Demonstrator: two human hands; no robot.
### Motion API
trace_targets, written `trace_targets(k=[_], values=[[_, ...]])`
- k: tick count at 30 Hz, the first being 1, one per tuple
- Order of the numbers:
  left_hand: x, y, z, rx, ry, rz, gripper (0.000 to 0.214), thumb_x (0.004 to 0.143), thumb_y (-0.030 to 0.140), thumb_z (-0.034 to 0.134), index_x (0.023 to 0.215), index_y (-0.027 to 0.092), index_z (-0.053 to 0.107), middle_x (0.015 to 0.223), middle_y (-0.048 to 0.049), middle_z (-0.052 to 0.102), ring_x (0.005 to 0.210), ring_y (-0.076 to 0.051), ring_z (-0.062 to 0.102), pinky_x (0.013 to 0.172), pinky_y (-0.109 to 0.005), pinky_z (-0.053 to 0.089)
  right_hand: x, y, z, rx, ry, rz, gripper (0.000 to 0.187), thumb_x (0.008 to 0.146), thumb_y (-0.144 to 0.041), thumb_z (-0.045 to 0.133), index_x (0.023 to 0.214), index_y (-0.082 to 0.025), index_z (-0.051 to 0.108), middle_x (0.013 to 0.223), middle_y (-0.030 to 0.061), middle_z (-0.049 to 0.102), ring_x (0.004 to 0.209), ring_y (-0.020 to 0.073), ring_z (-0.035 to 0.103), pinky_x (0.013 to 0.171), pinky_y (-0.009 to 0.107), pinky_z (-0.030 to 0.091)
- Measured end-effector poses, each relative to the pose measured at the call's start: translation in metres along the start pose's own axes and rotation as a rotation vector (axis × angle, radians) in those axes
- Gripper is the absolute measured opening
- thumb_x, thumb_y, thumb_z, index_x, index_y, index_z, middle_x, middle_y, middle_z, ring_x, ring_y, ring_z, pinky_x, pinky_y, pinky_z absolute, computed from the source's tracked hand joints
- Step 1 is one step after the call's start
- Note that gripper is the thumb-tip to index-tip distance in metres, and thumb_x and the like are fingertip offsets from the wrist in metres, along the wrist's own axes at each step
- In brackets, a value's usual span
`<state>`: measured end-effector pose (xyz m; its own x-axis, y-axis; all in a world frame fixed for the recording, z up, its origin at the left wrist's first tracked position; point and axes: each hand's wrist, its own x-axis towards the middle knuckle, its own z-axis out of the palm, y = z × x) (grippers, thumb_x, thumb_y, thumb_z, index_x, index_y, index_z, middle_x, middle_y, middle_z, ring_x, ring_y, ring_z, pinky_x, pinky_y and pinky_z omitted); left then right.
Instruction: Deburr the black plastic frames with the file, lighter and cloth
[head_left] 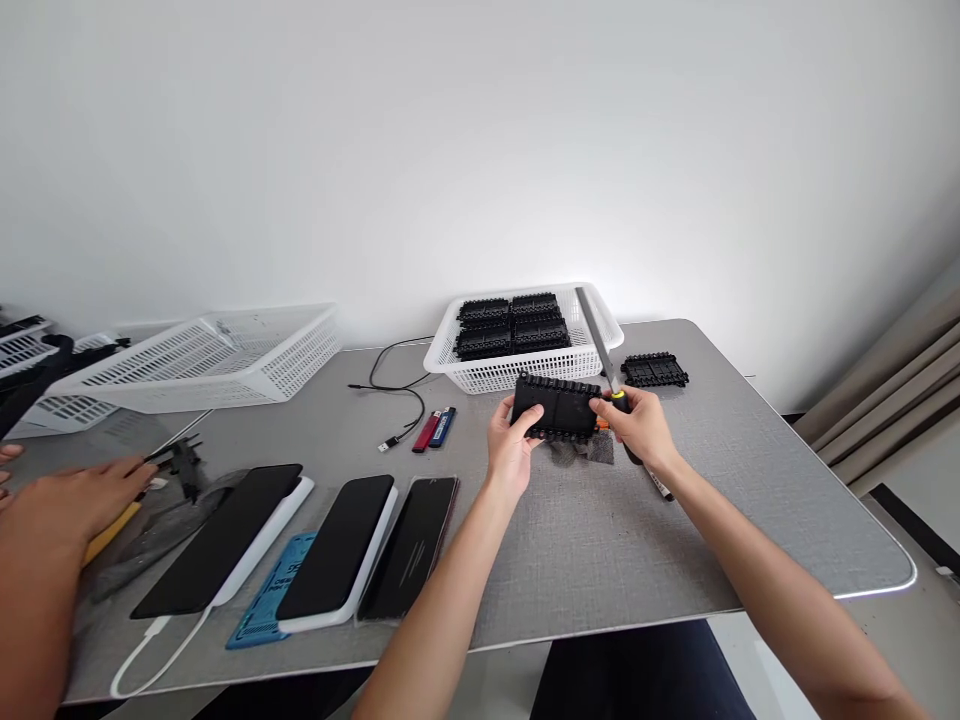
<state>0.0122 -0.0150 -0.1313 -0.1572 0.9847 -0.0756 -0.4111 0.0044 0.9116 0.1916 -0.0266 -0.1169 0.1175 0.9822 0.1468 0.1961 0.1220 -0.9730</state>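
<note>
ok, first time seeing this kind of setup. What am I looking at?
There's no machine here: it's a person working with two bare hands. The single picture comes from a camera on their head, looking forward and down.

The left hand holds a black plastic part. The right hand grips a flat-bladed tool by its dark handle, thumb against the part.

On the grey table, a white basket holds similar parts. Phones lie nearer the front edge, on the left. The hand at far left belongs to someone else.
</note>
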Motion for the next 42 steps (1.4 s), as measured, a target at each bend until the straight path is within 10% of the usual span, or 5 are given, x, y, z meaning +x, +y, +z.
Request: trace_targets(k=[10, 19, 42], values=[[0.0, -0.006, 0.0, 0.202, -0.116, 0.077, 0.036, 0.058, 0.032, 0.083, 0.086, 0.013, 0.072, 0.09, -0.0093, 0.075, 0.083, -0.021, 0.068, 0.081, -0.035, 0.051, -0.002, -0.007, -0.012, -0.274, 0.14, -0.119, 0.054, 0.081, -0.058, 0.056, 0.115, -0.018, 0.062, 0.058, -0.0027, 0.055, 0.052, 0.0141, 0.047, 0.055, 0.026, 0.034], [0.003, -0.007, -0.002, 0.214, -0.074, 0.129, 0.032, 0.059, 0.032, 0.08, 0.084, 0.013, 0.07, 0.088, -0.0088, 0.075, 0.082, -0.023, 0.068, 0.079, -0.036, 0.052, -0.007, -0.011, -0.009, -0.62, -0.052, -0.041, 0.074, 0.082, -0.071, 0.045, 0.139, -0.024, 0.047, 0.061, -0.0012, 0.058, 0.06, 0.0192, 0.057, 0.055, 0.026, 0.033], [0.001, -0.005, -0.002, 0.292, -0.077, 0.25, 0.018, 0.061, 0.027, 0.076, 0.069, 0.013, 0.069, 0.073, -0.0068, 0.072, 0.07, -0.021, 0.066, 0.066, -0.031, 0.051, -0.016, -0.018, 0.002, -0.859, 0.023, -0.116, 0.083, 0.081, -0.076, 0.042, 0.147, -0.025, 0.039, 0.055, -0.0024, 0.058, 0.052, 0.0182, 0.056, 0.048, 0.026, 0.03]])
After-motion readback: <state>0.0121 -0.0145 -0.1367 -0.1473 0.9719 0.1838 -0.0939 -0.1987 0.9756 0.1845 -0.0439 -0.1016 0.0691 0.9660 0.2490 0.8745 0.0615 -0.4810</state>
